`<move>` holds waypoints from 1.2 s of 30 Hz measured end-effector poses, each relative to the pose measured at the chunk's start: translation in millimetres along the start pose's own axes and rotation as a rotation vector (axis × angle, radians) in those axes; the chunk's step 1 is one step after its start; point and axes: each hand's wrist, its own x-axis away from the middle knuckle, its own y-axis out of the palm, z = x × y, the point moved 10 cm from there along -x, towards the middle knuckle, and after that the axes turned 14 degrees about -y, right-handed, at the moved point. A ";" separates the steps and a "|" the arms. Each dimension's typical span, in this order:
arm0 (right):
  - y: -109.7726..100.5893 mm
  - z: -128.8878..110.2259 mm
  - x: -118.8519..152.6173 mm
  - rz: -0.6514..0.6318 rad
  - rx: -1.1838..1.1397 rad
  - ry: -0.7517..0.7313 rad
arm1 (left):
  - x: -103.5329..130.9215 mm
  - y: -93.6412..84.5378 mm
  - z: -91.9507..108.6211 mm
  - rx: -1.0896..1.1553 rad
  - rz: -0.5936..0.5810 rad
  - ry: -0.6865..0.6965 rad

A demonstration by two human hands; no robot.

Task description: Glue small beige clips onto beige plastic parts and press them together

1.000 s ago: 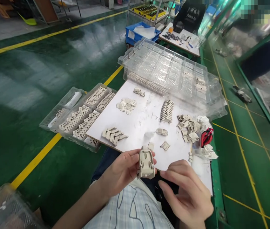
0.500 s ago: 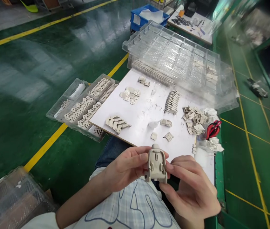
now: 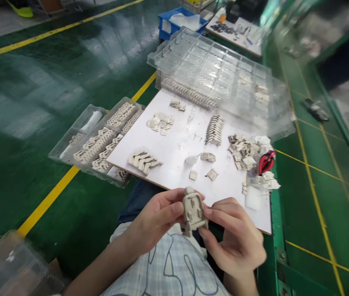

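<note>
Item: beige moulded part (image 3: 194,210), hollow side up; being held in front of the person's body, just off the near edge of the bench (image 3: 177,139).
Left hand (image 3: 159,216): pinching the part's left side, thumb lying along the rim, fingers reaching behind.
Right hand (image 3: 234,234): pinching the lower right edge between thumb and forefinger, other fingers curling inward.
Bench, near side: a small square piece (image 3: 193,175) is lying beside a flat square part (image 3: 212,174); just beyond, a small white bottle (image 3: 191,160) is pointing its tip toward a rounded beige part (image 3: 208,157).
Near left corner: a row of beige parts (image 3: 144,162) is leaning one on another.
Right edge: a white block (image 3: 253,199), crumpled white paper (image 3: 268,181), a red-handled tool (image 3: 266,162) and a heap of beige pieces (image 3: 242,153) are lying close together.
Middle: a curved stack (image 3: 214,130) is standing.
Farther left: flat rounded pieces (image 3: 160,123) are lying in a cluster.
Left of bench: compartment trays (image 3: 103,126) are holding rows of beige parts.
Far end: large clear trays (image 3: 211,70) are resting in a stack.
Beyond: a blue bin (image 3: 165,28) is holding white sheeting.
</note>
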 end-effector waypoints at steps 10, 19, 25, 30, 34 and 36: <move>7.6 27.1 21.2 -0.077 0.076 0.125 | -24.7 -31.2 -15.2 -0.117 0.150 -0.040; -66.0 76.6 29.6 -0.032 0.267 0.269 | -48.0 -59.5 -30.3 -0.009 0.240 -0.095; -170.1 115.0 31.4 0.423 0.530 0.404 | -40.5 -91.5 -16.0 -0.252 0.414 -0.025; -117.1 117.0 32.0 0.331 0.379 0.319 | -24.2 -93.8 109.2 -0.804 0.705 0.362; -51.5 118.4 61.1 0.145 0.275 0.434 | -83.2 -55.5 198.5 -1.533 0.794 0.493; -38.7 118.2 80.2 0.155 0.250 0.526 | -126.5 -49.4 220.3 -1.637 0.761 0.477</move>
